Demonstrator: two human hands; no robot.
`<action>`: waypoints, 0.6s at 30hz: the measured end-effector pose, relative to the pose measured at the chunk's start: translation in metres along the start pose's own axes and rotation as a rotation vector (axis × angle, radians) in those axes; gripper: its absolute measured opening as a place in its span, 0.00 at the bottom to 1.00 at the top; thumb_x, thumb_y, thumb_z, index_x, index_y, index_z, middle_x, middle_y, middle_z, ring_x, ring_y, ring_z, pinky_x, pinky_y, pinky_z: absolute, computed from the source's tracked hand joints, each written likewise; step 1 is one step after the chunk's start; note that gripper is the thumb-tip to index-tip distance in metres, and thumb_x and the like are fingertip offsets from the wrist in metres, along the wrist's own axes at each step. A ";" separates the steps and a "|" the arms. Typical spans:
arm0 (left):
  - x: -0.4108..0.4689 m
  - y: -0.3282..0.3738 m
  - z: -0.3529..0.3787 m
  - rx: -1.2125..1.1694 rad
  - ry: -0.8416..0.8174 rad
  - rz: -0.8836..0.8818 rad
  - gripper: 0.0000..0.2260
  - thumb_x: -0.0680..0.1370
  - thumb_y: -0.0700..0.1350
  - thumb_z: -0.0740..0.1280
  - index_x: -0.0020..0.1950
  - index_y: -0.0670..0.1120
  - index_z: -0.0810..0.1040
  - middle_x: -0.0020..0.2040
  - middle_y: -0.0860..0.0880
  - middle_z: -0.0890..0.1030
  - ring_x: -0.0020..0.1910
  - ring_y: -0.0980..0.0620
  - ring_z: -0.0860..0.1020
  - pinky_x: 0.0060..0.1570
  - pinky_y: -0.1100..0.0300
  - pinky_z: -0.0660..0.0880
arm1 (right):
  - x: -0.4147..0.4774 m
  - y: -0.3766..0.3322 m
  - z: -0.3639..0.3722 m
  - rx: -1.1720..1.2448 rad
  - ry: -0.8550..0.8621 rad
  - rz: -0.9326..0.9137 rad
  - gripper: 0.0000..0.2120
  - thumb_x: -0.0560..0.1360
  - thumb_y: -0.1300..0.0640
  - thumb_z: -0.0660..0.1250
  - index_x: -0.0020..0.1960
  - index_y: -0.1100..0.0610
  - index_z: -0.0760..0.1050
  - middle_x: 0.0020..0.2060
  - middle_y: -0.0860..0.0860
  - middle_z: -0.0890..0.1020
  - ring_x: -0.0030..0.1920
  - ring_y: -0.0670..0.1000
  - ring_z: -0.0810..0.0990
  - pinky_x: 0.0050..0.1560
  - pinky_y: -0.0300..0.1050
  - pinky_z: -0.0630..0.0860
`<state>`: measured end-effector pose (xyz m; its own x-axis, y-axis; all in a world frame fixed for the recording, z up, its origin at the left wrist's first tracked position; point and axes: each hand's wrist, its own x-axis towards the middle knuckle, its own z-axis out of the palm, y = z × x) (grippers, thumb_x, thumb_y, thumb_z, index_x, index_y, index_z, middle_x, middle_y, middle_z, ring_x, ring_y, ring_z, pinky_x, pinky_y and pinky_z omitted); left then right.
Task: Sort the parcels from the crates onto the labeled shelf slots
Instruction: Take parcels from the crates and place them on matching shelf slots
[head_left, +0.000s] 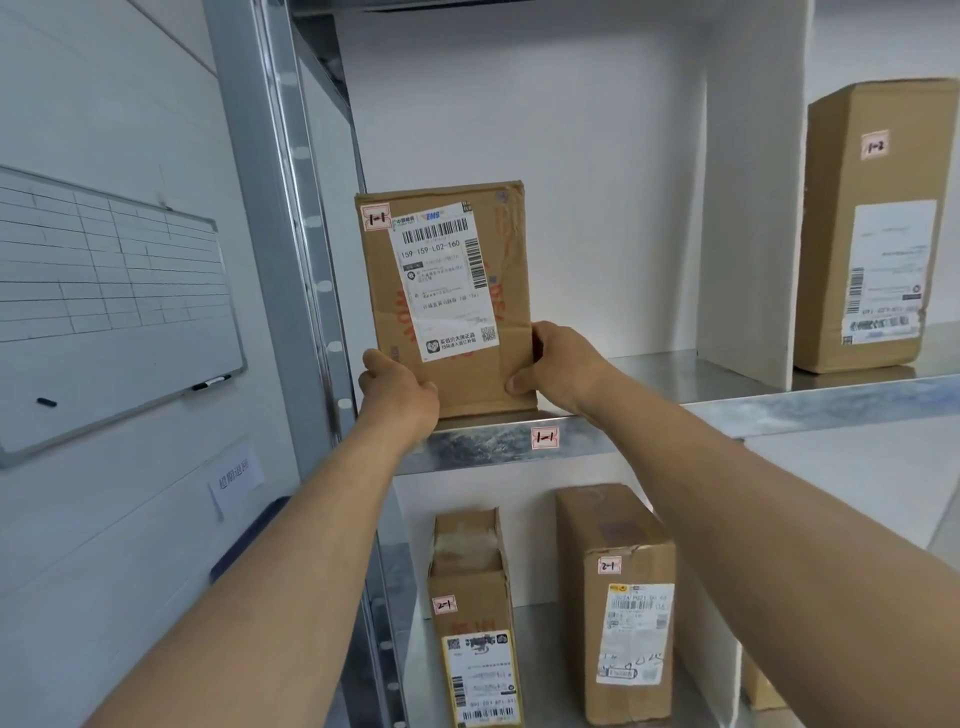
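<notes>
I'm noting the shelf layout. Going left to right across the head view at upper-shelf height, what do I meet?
Whiteboard → metal shelf upright → parcel tagged 1-1 → white divider → parcel tagged 1-2.

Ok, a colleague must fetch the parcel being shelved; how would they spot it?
On the metal rack beside the whiteboard, find the upper shelf's left slot, edge-tagged 1-1. The brown parcel stands upright there, gripped low by the left hand and right hand. Alone among the boxes, its sticker reads 1-1.
</notes>
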<state>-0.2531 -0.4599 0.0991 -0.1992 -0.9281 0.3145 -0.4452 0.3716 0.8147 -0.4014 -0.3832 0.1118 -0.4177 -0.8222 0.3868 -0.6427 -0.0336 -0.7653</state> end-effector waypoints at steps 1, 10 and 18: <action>0.000 0.001 0.000 0.009 -0.003 -0.002 0.30 0.82 0.41 0.61 0.78 0.40 0.46 0.74 0.41 0.60 0.70 0.42 0.67 0.65 0.52 0.66 | 0.000 0.000 0.000 -0.004 0.000 0.000 0.25 0.67 0.70 0.72 0.62 0.60 0.73 0.57 0.56 0.80 0.57 0.57 0.78 0.59 0.51 0.76; 0.000 0.000 -0.002 0.004 -0.030 -0.010 0.35 0.82 0.42 0.60 0.79 0.43 0.38 0.76 0.42 0.61 0.72 0.42 0.66 0.68 0.50 0.66 | 0.001 -0.002 0.000 -0.030 0.002 0.005 0.26 0.67 0.69 0.73 0.64 0.60 0.72 0.57 0.56 0.80 0.57 0.57 0.78 0.60 0.53 0.76; -0.012 0.003 -0.006 -0.055 0.007 -0.018 0.33 0.82 0.41 0.60 0.79 0.43 0.41 0.76 0.42 0.60 0.73 0.42 0.64 0.71 0.49 0.64 | -0.008 -0.007 -0.004 -0.068 0.023 0.035 0.28 0.71 0.63 0.73 0.67 0.64 0.66 0.61 0.58 0.74 0.58 0.56 0.72 0.53 0.44 0.68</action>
<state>-0.2465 -0.4483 0.1008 -0.1852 -0.9349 0.3027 -0.4000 0.3531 0.8458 -0.3958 -0.3738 0.1162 -0.4545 -0.8089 0.3728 -0.6695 0.0342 -0.7420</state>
